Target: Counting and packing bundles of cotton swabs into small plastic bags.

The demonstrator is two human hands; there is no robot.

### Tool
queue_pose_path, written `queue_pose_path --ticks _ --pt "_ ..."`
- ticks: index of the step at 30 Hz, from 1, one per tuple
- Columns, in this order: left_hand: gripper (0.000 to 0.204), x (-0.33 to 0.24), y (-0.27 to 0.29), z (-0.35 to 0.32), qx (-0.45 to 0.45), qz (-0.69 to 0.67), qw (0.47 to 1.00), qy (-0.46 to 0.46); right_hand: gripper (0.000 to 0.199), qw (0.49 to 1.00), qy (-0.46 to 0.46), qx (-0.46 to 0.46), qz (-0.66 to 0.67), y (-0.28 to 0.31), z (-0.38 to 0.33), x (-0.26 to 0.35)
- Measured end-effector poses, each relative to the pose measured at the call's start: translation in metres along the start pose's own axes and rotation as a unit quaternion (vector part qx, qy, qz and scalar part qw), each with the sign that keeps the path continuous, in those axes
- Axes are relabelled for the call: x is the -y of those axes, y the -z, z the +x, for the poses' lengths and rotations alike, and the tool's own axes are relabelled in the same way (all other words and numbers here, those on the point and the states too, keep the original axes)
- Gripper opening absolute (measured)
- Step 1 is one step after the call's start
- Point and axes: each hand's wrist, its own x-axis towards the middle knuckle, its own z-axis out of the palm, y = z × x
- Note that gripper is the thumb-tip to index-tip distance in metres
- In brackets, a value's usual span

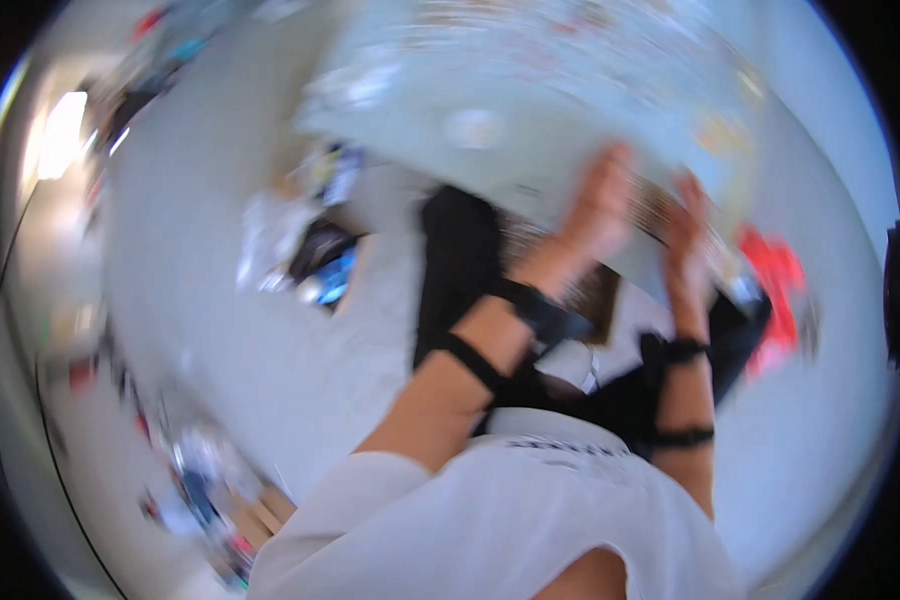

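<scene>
Motion smears much of the picture. My left hand (600,205) is raised at the near edge of the pale table (410,125), its fingers seemingly stretched out. My right hand (685,235) is a little to its right, fingers also pointing away from me. Nothing can be made out in either hand. Between and behind them shows a brownish, patterned surface (653,208), too blurred to name. Dark straps with small black devices circle both wrists. A round white thing (475,128) sits on the table to the left of my hands.
Blurred clear packets and small colourful pieces (530,40) cover the table's far part. Left on the floor is an open box (355,270) with blue and black things, beside clear plastic (262,240). A red bag (773,290) is at the right. My dark-trousered legs (457,265) reach under the table.
</scene>
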Motion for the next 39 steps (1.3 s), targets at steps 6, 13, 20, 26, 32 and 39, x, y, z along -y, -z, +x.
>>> queue_pose_path --ticks 6,13,20,26,32,39 --pt "0.016 -0.027 0.019 -0.043 0.107 0.175 0.979 0.017 0.049 0.976 -0.028 -0.042 0.212 0.006 -0.028 0.001" --pt "0.030 -0.069 0.091 -0.085 0.302 0.405 0.860 0.073 0.038 0.850 0.139 0.507 -0.025 0.036 -0.037 0.021" --pt "0.038 -0.055 0.137 -0.140 0.301 0.316 0.887 0.147 0.015 0.749 0.328 0.575 0.035 -0.035 -0.016 0.044" --pt "0.033 -0.057 0.145 -0.145 0.246 0.280 0.918 0.138 0.009 0.708 0.395 0.586 -0.017 -0.062 -0.003 0.026" --pt "0.027 -0.056 0.150 -0.159 0.179 0.226 0.945 0.152 0.007 0.665 0.444 0.596 -0.071 -0.084 0.009 -0.007" --pt "0.028 -0.045 0.136 -0.157 0.225 0.285 0.918 0.156 0.013 0.630 0.469 0.602 -0.145 -0.080 0.028 -0.051"
